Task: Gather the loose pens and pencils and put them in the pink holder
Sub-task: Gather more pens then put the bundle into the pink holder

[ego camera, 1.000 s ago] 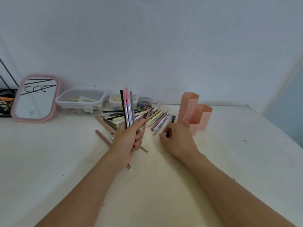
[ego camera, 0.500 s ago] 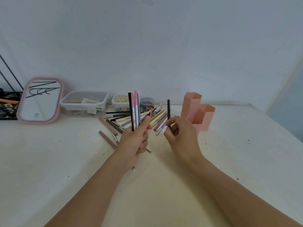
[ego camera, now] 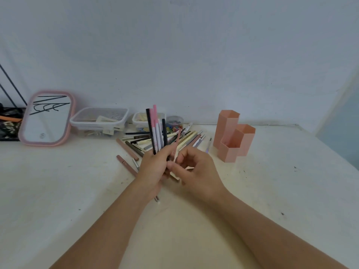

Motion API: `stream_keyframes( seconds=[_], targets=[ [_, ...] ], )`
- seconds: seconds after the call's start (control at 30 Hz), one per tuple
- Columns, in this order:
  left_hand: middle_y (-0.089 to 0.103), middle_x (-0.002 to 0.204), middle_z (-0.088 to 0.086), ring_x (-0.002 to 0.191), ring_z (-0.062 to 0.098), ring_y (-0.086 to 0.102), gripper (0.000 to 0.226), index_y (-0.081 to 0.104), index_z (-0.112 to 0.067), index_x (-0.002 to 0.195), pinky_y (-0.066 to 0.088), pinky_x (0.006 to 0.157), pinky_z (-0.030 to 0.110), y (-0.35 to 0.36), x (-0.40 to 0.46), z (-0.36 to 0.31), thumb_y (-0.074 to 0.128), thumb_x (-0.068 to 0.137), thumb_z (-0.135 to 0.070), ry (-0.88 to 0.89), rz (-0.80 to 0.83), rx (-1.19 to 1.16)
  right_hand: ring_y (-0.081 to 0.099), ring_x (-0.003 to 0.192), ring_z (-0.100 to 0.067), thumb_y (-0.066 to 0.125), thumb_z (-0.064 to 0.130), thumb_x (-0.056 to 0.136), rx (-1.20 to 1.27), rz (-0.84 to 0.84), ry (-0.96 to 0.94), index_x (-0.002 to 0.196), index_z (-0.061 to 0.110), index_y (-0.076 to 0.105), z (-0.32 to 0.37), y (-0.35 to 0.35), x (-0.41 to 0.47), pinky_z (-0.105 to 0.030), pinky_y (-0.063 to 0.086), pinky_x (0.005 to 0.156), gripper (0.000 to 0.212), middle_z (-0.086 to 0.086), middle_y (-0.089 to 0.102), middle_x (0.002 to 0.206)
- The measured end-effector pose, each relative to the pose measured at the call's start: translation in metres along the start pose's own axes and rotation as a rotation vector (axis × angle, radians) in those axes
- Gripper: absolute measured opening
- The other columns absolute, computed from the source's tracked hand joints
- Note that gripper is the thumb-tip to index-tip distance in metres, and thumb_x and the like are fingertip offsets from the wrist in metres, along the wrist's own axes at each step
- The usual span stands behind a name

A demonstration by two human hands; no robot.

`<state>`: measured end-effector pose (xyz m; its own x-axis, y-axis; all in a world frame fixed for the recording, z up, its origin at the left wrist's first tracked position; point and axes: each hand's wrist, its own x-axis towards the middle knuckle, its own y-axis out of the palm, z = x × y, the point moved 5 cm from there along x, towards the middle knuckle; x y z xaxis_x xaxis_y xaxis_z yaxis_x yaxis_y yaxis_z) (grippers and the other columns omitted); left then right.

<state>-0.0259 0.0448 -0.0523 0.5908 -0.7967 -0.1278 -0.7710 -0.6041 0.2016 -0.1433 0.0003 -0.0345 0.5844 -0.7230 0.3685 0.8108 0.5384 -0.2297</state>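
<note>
The pink holder (ego camera: 231,136), a cluster of three hexagonal tubes, stands on the white table at the right. My left hand (ego camera: 153,167) holds an upright bundle of pens (ego camera: 155,131), black, pink and grey. My right hand (ego camera: 198,171) presses against the left one, its thumb and forefinger pinching the lower end of a black pen (ego camera: 164,131) that stands against the bundle. Behind both hands lies a loose pile of pens and pencils (ego camera: 186,137). Two brownish pens (ego camera: 127,149) lie to the left of the hands.
A pink-framed mirror (ego camera: 46,119) leans on the wall at the far left. Beside it stand a clear plastic box (ego camera: 99,119), a smaller box (ego camera: 139,118) and a small jar of coloured bits (ego camera: 174,122). The table edge runs along the right.
My right hand picked a black pen up from the table, raised it upright and carried it left against the bundle in my left hand.
</note>
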Motion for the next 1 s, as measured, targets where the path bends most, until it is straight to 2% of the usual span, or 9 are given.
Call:
stream_keyframes(
  seconds=[0.13, 0.2, 0.27, 0.43, 0.6, 0.7, 0.8, 0.93, 1.0],
  targets=[
    [0.058, 0.057, 0.000, 0.058, 0.015, 0.066, 0.033, 0.055, -0.017, 0.071, 0.036, 0.044, 0.024, -0.007, 0.003, -0.001, 0.064, 0.097, -0.036, 0.006, -0.058, 0.010, 0.057, 0.059, -0.010, 0.068, 0.041, 0.089, -0.546, -0.295, 0.091, 0.065, 0.013, 0.061, -0.025, -0.050, 0.020, -0.033, 0.050, 0.061, 0.038, 0.002, 0.061, 0.062],
    [0.058, 0.057, -0.002, 0.061, 0.014, 0.069, 0.029, 0.056, -0.018, 0.079, 0.040, 0.046, 0.025, -0.008, 0.002, -0.001, 0.063, 0.097, -0.041, -0.007, -0.067, -0.004, 0.056, 0.058, -0.016, 0.064, 0.043, 0.084, -0.746, -0.274, 0.207, 0.065, 0.012, 0.055, -0.042, -0.063, 0.025, -0.032, 0.045, 0.053, 0.037, 0.005, 0.056, 0.058],
    [0.056, 0.058, -0.003, 0.054, 0.011, 0.060, 0.024, 0.058, -0.019, 0.091, 0.038, 0.041, 0.023, -0.006, 0.001, -0.002, 0.064, 0.096, -0.042, -0.008, -0.050, -0.043, 0.049, 0.054, -0.018, 0.063, 0.046, 0.078, -0.814, -0.227, 0.290, 0.069, 0.016, 0.046, -0.051, -0.066, 0.026, -0.027, 0.032, 0.048, 0.035, 0.008, 0.044, 0.055],
    [0.046, 0.056, -0.005, 0.047, 0.007, 0.043, 0.023, 0.058, -0.017, 0.100, 0.026, 0.034, 0.017, 0.000, -0.002, -0.003, 0.067, 0.094, -0.037, 0.008, 0.046, -0.051, 0.054, 0.063, -0.019, 0.066, 0.040, 0.084, -0.858, -0.135, 0.393, 0.070, 0.016, 0.045, -0.052, -0.066, 0.031, -0.025, 0.029, 0.048, 0.035, 0.002, 0.049, 0.064],
    [0.035, 0.049, -0.007, 0.045, 0.008, 0.027, 0.031, 0.058, -0.020, 0.073, 0.019, 0.035, 0.017, 0.003, -0.001, -0.002, 0.069, 0.092, -0.041, -0.016, 0.060, -0.018, 0.041, 0.051, -0.014, 0.064, 0.025, 0.090, -0.837, 0.009, 0.467, 0.059, 0.016, 0.036, -0.046, -0.065, 0.031, -0.027, 0.026, 0.047, 0.043, -0.001, 0.038, 0.060],
    [0.031, 0.051, -0.004, 0.046, 0.011, 0.025, 0.051, 0.047, -0.026, 0.048, 0.019, 0.036, 0.019, 0.002, -0.001, 0.001, 0.070, 0.089, -0.045, -0.035, 0.044, 0.011, 0.048, 0.057, -0.016, 0.064, 0.027, 0.091, -0.872, 0.044, 0.452, 0.065, 0.013, 0.046, -0.044, -0.060, 0.030, -0.028, 0.036, 0.051, 0.035, -0.003, 0.045, 0.067],
    [0.034, 0.053, -0.001, 0.043, 0.012, 0.030, 0.050, 0.045, -0.023, 0.053, 0.020, 0.036, 0.019, 0.001, -0.004, 0.001, 0.071, 0.088, -0.048, -0.055, 0.037, 0.022, 0.051, 0.062, -0.017, 0.066, 0.029, 0.091, -0.863, 0.080, 0.451, 0.067, 0.014, 0.047, -0.042, -0.056, 0.029, -0.030, 0.043, 0.055, 0.034, -0.003, 0.046, 0.067],
    [0.037, 0.052, 0.001, 0.039, 0.011, 0.032, 0.048, 0.046, -0.021, 0.057, 0.021, 0.034, 0.018, 0.001, -0.004, 0.003, 0.070, 0.089, -0.046, -0.063, 0.039, 0.012, 0.038, 0.050, -0.015, 0.069, 0.028, 0.090, -0.791, 0.088, 0.467, 0.059, 0.012, 0.040, -0.040, -0.055, 0.026, -0.026, 0.029, 0.047, 0.045, -0.003, 0.037, 0.060],
    [0.032, 0.056, 0.002, 0.042, 0.012, 0.027, 0.051, 0.046, -0.024, 0.050, 0.018, 0.036, 0.020, 0.001, -0.003, 0.003, 0.070, 0.090, -0.046, -0.052, 0.046, 0.009, 0.038, 0.046, -0.017, 0.069, 0.024, 0.089, -0.655, 0.057, 0.445, 0.058, 0.007, 0.047, -0.039, -0.056, 0.024, -0.026, 0.032, 0.048, 0.042, -0.008, 0.042, 0.056]
  ],
)
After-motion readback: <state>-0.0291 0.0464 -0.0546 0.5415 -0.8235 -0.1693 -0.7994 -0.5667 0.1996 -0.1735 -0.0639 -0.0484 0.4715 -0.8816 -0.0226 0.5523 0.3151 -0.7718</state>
